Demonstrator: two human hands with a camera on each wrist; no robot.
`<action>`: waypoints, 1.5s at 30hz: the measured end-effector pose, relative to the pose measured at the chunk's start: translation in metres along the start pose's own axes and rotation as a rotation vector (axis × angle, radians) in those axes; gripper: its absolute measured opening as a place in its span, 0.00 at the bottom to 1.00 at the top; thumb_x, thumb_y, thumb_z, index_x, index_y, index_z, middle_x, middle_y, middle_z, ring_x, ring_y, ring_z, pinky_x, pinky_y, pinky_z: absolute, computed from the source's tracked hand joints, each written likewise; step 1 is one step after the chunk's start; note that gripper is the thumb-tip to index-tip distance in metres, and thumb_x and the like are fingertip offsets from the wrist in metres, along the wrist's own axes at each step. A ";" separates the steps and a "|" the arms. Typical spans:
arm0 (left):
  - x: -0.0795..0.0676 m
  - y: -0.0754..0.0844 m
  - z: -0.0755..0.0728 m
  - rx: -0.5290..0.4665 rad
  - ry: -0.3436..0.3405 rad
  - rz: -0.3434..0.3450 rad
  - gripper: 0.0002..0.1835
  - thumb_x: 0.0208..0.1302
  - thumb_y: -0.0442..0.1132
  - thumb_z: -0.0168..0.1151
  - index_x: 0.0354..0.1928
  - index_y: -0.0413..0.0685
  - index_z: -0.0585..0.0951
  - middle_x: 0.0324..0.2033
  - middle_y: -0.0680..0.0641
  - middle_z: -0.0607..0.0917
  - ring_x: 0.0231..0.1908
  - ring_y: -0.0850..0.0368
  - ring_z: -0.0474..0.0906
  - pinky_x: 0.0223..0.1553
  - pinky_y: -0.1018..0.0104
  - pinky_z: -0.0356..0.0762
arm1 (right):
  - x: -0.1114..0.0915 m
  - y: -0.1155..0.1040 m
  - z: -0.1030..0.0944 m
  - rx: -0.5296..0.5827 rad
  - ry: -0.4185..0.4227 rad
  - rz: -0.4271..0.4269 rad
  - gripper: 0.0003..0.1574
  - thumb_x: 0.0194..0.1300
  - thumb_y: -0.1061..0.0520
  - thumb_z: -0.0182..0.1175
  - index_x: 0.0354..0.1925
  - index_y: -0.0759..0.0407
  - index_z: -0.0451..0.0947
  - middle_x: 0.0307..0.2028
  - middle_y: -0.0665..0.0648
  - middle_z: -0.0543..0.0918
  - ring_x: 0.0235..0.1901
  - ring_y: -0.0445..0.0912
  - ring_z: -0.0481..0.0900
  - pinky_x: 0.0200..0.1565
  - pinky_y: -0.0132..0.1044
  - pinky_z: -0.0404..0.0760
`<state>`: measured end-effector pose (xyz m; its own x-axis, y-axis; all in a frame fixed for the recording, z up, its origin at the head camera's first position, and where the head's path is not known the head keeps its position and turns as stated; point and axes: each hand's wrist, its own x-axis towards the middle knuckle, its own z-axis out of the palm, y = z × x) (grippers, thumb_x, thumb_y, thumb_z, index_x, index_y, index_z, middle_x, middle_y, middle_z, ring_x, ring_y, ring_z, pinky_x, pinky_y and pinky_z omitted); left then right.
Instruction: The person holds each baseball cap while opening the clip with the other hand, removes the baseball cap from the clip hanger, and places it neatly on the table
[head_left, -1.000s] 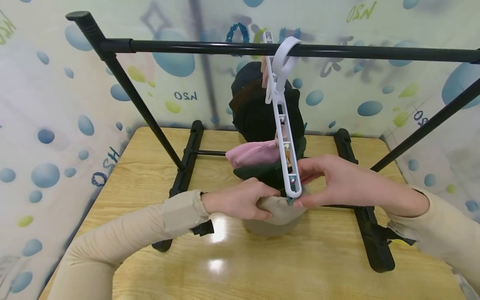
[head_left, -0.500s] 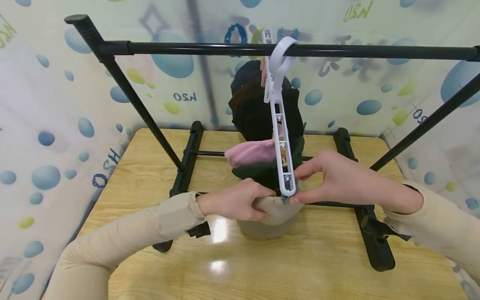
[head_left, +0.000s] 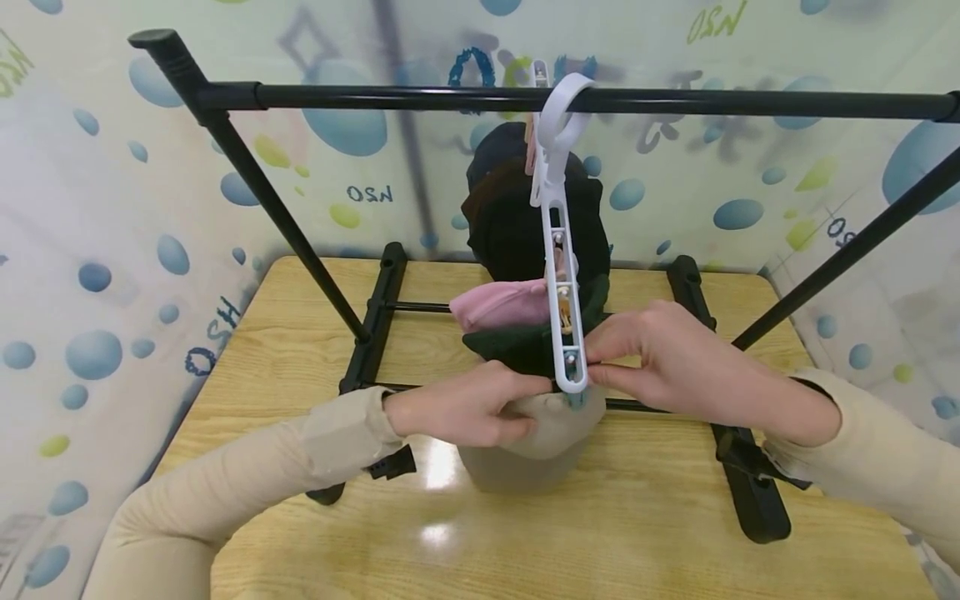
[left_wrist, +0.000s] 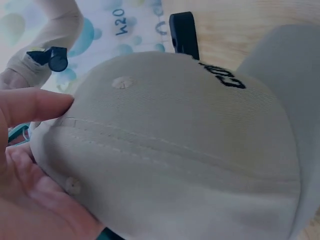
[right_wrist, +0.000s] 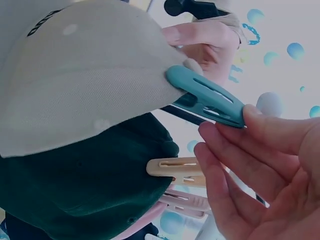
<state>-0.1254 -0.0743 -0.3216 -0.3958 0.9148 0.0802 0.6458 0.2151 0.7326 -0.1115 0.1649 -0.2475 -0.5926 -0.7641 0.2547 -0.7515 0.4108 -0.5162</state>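
Note:
A beige cap (head_left: 562, 425) hangs at the near end of a white clip hanger (head_left: 553, 171), brim toward the person. My left hand (head_left: 472, 408) grips its crown at the far edge, thumb on the outside in the left wrist view. In the right wrist view a teal clothespin (right_wrist: 190, 77) overlaps the cap's edge with its tip. The thumb and forefinger of my right hand (head_left: 667, 362) pinch the clothespin's tail end. Just behind is a dark green cap (right_wrist: 100, 175), held by a cream clothespin (right_wrist: 172, 167).
Behind the green cap hang a pink cap (head_left: 502, 306) and a black cap (head_left: 510, 225), with other dark caps farther back. The hanger hooks over a black rail (head_left: 390, 97). The rack's feet (head_left: 742, 492) stand on a wooden table (head_left: 600, 542).
My right thumb and forefinger have come closer together on the teal clothespin. The beige cap's brim has shifted slightly left and nearer, along with my left hand.

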 end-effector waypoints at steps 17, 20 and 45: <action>-0.039 -0.004 -0.022 -0.017 0.049 -0.001 0.09 0.56 0.28 0.55 0.38 0.46 0.76 0.29 0.56 0.73 0.28 0.65 0.68 0.30 0.70 0.67 | -0.011 0.004 -0.006 -0.054 0.043 -0.052 0.18 0.53 0.70 0.69 0.35 0.47 0.87 0.35 0.38 0.84 0.34 0.34 0.79 0.34 0.30 0.78; -0.050 -0.004 -0.030 -0.053 0.036 -0.022 0.07 0.59 0.28 0.53 0.36 0.47 0.74 0.27 0.56 0.70 0.27 0.65 0.67 0.29 0.69 0.66 | -0.012 0.004 -0.006 -0.087 0.033 -0.034 0.18 0.52 0.68 0.71 0.36 0.47 0.87 0.36 0.39 0.84 0.36 0.34 0.80 0.35 0.34 0.79; -0.140 0.001 -0.078 0.030 0.446 -0.188 0.14 0.60 0.20 0.55 0.36 0.50 0.77 0.21 0.54 0.70 0.21 0.60 0.66 0.22 0.66 0.64 | -0.013 0.021 -0.010 -0.019 -0.076 0.033 0.17 0.49 0.56 0.76 0.37 0.45 0.80 0.35 0.36 0.81 0.32 0.34 0.76 0.37 0.36 0.77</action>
<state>-0.1206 -0.2284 -0.2798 -0.7444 0.6247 0.2356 0.5526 0.3784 0.7426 -0.1223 0.1883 -0.2531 -0.5939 -0.7855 0.1743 -0.7377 0.4452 -0.5075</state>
